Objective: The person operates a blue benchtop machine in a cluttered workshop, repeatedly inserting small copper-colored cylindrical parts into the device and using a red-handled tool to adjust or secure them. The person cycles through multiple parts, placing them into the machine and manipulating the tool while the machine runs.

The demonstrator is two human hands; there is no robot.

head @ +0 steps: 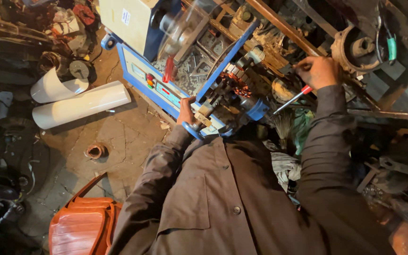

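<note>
My left hand (185,111) grips the front edge of a blue and cream machine (140,71), beside its blue handwheel (192,131). A copper-wound motor part (234,87) sits clamped on the machine's bed. My right hand (318,71) is closed around a red-handled screwdriver (293,99), whose steel shaft points down-left toward the machine. The right hand rests near a rusty metal frame and a round motor housing (355,49). A dark brown work coat covers both arms.
Two white plastic pipes (79,104) lie on the cracked stone floor at left. An orange plastic chair (83,226) stands at lower left. A small copper coil (95,151) sits on the floor. Scrap motor parts pile up at right and upper left.
</note>
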